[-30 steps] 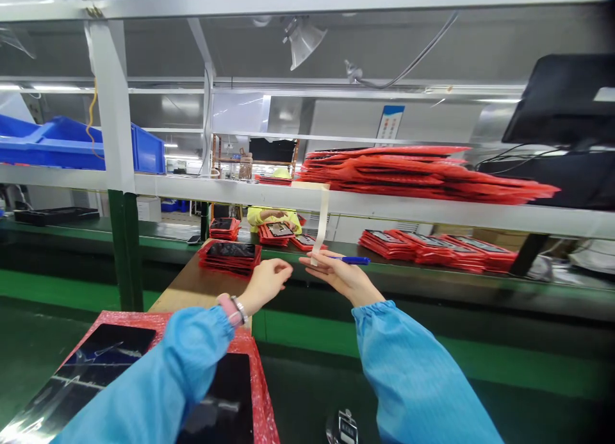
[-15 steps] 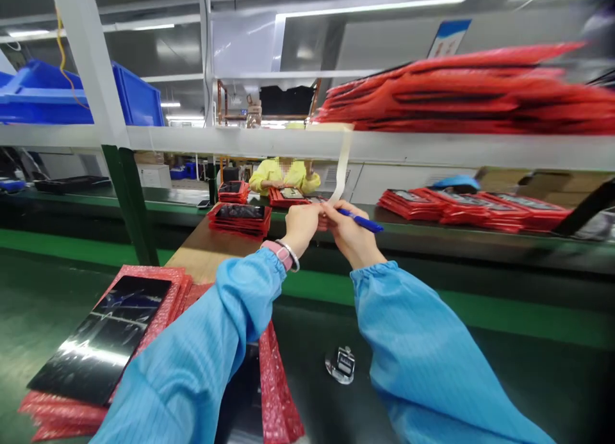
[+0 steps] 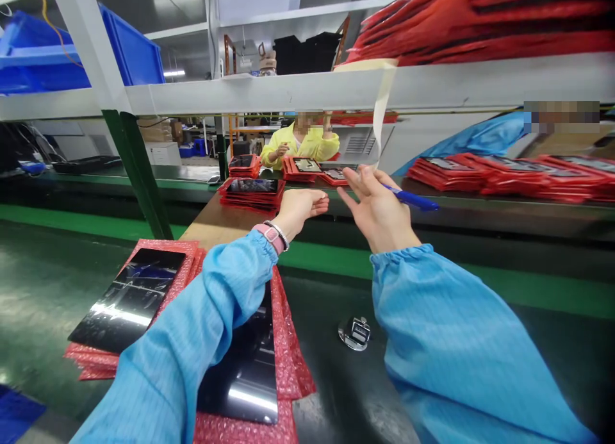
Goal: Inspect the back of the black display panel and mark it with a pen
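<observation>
Whereas the fingers of both hands met at the end of the pale strip [image 3: 380, 111] half a second ago, the left hand [image 3: 302, 208] and right hand [image 3: 383, 213] now stand apart, with a visible gap between them. The strip hangs from the white shelf edge [image 3: 269, 95], its lower part running down behind the right fingertips; contact there cannot be confirmed. The right grip is partly spread, its lower fingers fanned, while it retains the blue pen [image 3: 417, 200] at the thumb side. The left fingers are drawn together, and whether anything is pinched between them cannot be told. In my judgement, the joint handling of the strip is interrupted or just finished, as the strip remains attached to the shelf. As to edges, the shelf edge bounds upward movement above both hands, and the red stack [image 3: 253, 205] on the brown board [image 3: 206, 227] sits just beyond the left hand. The left sleeve crosses over the glossy dark panel [image 3: 245, 373] on its red bubble pouches [image 3: 291, 341], so a lowered forearm could disturb it. Room to move lies between the hands and, lower down, along the bench [image 3: 346, 393] beside the right sleeve, where the tally counter [image 3: 356, 333] is the obstruction.
</observation>
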The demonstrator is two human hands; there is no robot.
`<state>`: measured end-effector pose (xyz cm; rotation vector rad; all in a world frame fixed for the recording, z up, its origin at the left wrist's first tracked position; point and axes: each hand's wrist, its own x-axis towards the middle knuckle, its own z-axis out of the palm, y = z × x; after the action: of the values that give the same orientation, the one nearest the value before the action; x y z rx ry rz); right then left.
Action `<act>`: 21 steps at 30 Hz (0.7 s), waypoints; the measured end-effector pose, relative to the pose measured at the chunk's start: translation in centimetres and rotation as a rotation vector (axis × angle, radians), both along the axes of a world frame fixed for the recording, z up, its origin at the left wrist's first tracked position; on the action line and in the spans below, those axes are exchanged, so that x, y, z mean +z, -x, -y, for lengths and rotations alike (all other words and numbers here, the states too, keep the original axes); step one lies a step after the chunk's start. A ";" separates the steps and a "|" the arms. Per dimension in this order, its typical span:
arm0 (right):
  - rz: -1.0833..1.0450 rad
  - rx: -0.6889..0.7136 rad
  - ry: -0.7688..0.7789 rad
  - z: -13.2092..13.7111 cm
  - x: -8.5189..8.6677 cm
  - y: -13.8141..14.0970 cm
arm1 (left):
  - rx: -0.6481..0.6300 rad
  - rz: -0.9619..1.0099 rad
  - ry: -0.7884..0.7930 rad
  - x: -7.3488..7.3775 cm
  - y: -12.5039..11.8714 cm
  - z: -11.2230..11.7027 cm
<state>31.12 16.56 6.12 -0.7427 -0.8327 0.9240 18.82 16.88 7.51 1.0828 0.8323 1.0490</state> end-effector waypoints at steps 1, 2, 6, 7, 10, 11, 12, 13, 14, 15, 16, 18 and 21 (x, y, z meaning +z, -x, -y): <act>0.002 0.023 0.035 0.0 -0.2 -0.1 | -0.017 -0.042 -0.013 -0.5 0.6 0.4; 0.012 0.057 0.083 0.0 -0.5 -0.2 | -0.038 -0.092 -0.028 -1.0 1.2 1.1; 0.056 0.191 0.299 0.6 -2.1 -0.5 | -0.150 -0.277 -0.073 -3.4 5.0 5.3; 0.061 0.209 0.335 1.1 -2.6 -0.4 | -0.194 -0.317 -0.082 -4.0 6.1 6.8; 0.078 0.250 0.393 3.8 -4.0 0.1 | -0.304 -0.463 -0.084 -5.7 9.5 11.4; 0.085 0.263 0.404 4.9 -4.4 0.3 | -0.322 -0.521 -0.080 -6.2 10.4 12.9; 0.092 0.276 0.413 6.2 -4.8 0.4 | -0.346 -0.576 -0.072 -6.7 11.3 14.2; 0.101 0.288 0.422 7.5 -5.1 0.6 | -0.380 -0.629 -0.068 -7.1 12.0 15.3; 0.111 0.297 0.431 8.8 -5.3 0.7 | -0.405 -0.678 -0.070 -7.5 12.5 16.2; 0.123 0.306 0.441 10.0 -5.6 0.8 | -0.427 -0.722 -0.077 -7.9 12.9 16.9; 0.134 0.313 0.449 11.2 -5.8 0.8 | -0.443 -0.762 -0.097 -8.2 13.2 17.4; 0.153 0.326 0.460 13.1 -6.4 0.7 | -0.452 -0.825 -0.162 -8.8 13.4 18.1; 0.184 0.312 0.489 14.9 -7.3 0.4 | -0.468 -0.960 -0.291 -9.4 13.3 18.4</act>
<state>30.74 1.62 -1.14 -1.1546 -0.9097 1.3810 5.48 -1.54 -1.94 1.9715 1.0983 0.2035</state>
